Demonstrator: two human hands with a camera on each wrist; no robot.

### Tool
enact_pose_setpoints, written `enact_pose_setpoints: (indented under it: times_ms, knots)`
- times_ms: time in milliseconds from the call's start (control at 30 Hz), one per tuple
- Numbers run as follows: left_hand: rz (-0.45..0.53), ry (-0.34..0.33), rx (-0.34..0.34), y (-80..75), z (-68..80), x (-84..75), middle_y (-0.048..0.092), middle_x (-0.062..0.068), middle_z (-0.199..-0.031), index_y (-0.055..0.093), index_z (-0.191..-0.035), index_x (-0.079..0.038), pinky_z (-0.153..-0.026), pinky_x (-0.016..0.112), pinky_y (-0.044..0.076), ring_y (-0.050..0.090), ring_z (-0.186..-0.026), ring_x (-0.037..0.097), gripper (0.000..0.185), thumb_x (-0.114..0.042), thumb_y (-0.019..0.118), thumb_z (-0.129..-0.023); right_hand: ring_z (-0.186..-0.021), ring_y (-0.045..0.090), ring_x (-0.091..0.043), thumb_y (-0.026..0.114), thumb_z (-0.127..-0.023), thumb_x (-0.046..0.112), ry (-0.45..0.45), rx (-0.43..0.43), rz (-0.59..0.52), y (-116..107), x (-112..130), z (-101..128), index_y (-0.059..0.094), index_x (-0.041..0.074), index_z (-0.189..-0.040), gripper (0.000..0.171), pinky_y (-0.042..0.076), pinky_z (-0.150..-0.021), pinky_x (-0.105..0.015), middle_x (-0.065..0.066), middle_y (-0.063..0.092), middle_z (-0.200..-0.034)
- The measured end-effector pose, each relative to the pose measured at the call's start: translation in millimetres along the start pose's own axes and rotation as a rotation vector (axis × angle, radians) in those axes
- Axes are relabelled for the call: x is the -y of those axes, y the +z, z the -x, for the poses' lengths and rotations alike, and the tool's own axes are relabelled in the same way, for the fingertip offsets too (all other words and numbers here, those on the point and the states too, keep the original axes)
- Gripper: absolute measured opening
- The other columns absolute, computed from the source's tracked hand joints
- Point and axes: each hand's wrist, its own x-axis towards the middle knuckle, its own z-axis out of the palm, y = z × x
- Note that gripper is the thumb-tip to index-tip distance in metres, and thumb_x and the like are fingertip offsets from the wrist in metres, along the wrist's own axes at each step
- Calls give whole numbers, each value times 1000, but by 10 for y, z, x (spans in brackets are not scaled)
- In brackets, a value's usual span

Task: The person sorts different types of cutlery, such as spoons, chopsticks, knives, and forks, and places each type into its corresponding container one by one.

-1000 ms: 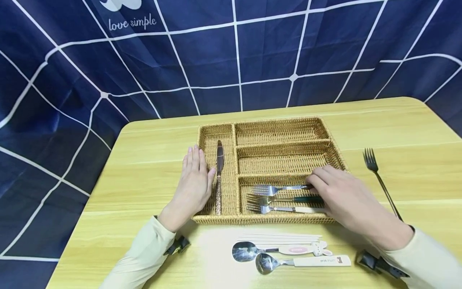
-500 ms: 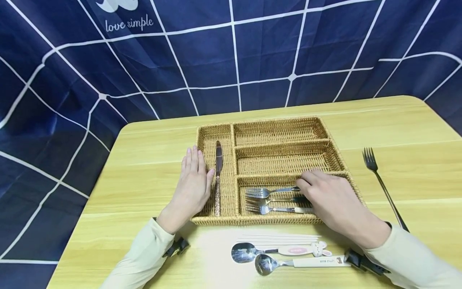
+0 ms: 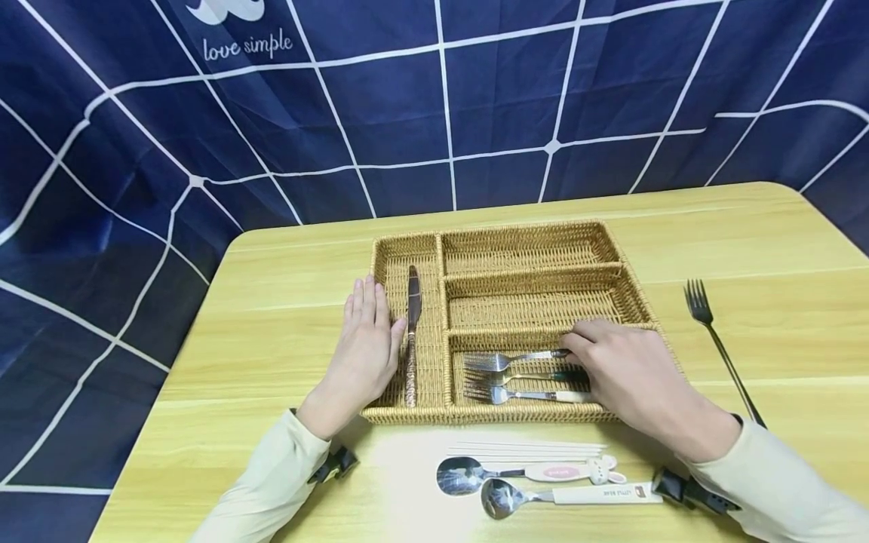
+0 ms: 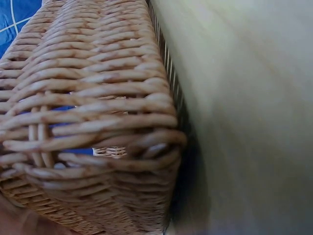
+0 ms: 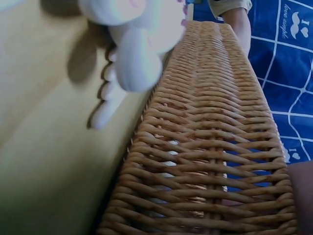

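A woven cutlery tray (image 3: 441,413) with several compartments sits on the table. My left hand (image 3: 360,347) rests with straight fingers along its left rim, beside a knife (image 3: 413,302) with a patterned handle in the left compartment. In the front right compartment lie a green-handled fork (image 3: 526,376) and a white-handled fork (image 3: 505,394). Behind them is a dark-handled fork (image 3: 498,362). My right hand (image 3: 627,377) reaches over that compartment and pinches the dark-handled fork near its handle end. The hand hides the right ends of the handles. Both wrist views mostly show the tray's woven wall (image 4: 93,88).
In front of the tray lie several white chopsticks (image 3: 523,450), a spoon with a rabbit-ended handle (image 3: 462,475) and a white-handled spoon (image 3: 502,498). A black fork (image 3: 699,302) lies right of the tray. A blue checked cloth (image 3: 502,98) hangs behind the table.
My right hand has moved left over the front compartment, and the dark-handled fork has shifted slightly left with it. My left hand has stayed at the tray's left rim.
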Motion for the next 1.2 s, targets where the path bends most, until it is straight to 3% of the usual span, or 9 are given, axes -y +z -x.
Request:
enact_pose_setpoints:
  times_ms: [100,300,533,800,867,1033,1200]
  knots:
    - [1,2,-1,2,-2,-1,1,31,-156,12,-146,14,-120,47,2,-1,-146,42,63,-33,25,-106,-64,61,-21,73,-72,5,-11,-28,12,-9,-9,-1,69,7,-85,14,41,-37,-28,0,61,-75]
    - [9,6,-12,12,11,1,4,31,-156,13,-146,15,-120,47,3,1,-146,42,63,-32,27,-106,-64,59,-21,63,-59,-12,-37,-18,23,15,1,8,69,5,-86,32,43,-37,-29,-3,63,-76]
    - [23,2,-24,12,16,-6,4,31,-156,14,-146,15,-120,47,3,2,-146,42,63,-32,28,-106,-64,59,-20,58,-66,-11,-96,-71,13,59,-5,9,69,3,-86,26,47,-42,-31,-4,65,-77]
    - [23,4,-20,14,6,-15,4,31,-156,14,-146,14,-120,47,3,1,-146,42,64,-32,28,-106,-67,60,-23,56,-63,-12,-77,-97,30,49,-30,16,69,3,-86,30,48,-42,-32,-7,66,-77]
    - [26,3,-15,17,4,-16,2,31,-156,13,-146,14,-120,46,3,0,-146,42,64,-32,28,-106,-70,62,-26,58,-61,-13,-66,-104,12,13,-55,21,70,3,-88,33,52,-47,-36,-9,68,-80]
    - [33,1,-6,25,1,-10,0,29,-156,12,-146,14,-120,46,1,-2,-146,40,64,-32,28,-106,-68,67,-28,73,-67,-2,40,-111,-35,-172,-233,98,72,6,-89,23,54,-50,-41,-10,72,-82]
    - [12,8,-22,9,7,2,4,31,-155,14,-146,15,-120,47,3,-1,-146,41,63,-31,28,-106,-61,65,-36,77,-69,4,285,-32,9,-370,-535,339,73,7,-89,20,45,-40,-46,-17,72,-82]
